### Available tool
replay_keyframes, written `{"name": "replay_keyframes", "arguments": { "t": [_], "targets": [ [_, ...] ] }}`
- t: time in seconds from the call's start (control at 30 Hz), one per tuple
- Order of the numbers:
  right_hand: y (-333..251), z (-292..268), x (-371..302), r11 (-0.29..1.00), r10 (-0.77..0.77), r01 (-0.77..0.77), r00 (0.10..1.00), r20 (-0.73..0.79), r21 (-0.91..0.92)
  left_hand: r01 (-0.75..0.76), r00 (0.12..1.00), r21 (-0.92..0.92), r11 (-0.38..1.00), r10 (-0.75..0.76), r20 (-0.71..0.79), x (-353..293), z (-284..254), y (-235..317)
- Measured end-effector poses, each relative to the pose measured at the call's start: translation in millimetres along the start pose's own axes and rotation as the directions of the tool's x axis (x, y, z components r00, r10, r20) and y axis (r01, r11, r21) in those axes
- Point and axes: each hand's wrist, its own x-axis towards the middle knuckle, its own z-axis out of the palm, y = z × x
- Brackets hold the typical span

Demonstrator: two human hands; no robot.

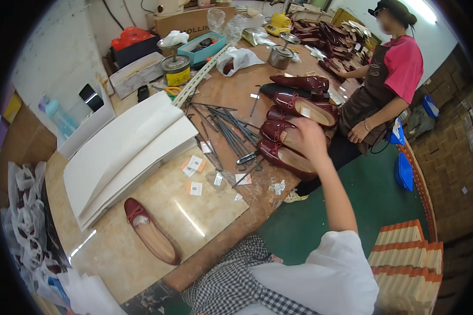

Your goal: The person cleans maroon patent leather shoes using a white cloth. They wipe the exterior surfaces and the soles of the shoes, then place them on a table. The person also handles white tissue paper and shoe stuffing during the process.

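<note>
My right hand (311, 137) reaches to a cluster of glossy dark red ballet flats at the right side of the bench. It touches a bow-fronted ballet flat (273, 129) in the middle of them. Blur and the shoes hide how its fingers are set. Nearest to me in the cluster lies another ballet flat (286, 158), with a pale insole. Apart from these, a single red ballet flat (151, 231) stands on the marbled board (215, 210), pale stuffing in its toe. My left hand is out of view.
Dark thin rods (231, 131), small labels (195, 189) and a stack of white sheets (131, 152) cover the middle. Metal cans (176, 69) stand behind. A co-worker (386, 79) in a brown apron is at the far right, by a shoe heap (326, 39). Orange-edged boxes (404, 262) sit lower right.
</note>
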Motion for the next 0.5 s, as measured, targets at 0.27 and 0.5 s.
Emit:
{"name": "replay_keyframes", "arguments": {
  "t": [0.27, 0.5],
  "targets": [
    [94.3, 30.6, 20.8, 0.985, 0.102, -0.091, 0.993, 0.066, -0.149, -0.3, 0.904, -0.606, 0.736, 0.422, 0.066, 26.9, 68.6, 187.0],
    [-35.3, -31.8, 46.9, 0.491, 0.065, -0.481, 0.852, 0.52, 0.726, -0.153, 0.84, -0.743, 0.652, 0.482, 0.249, -10.4, 96.2, 275.1]
  ]
}}
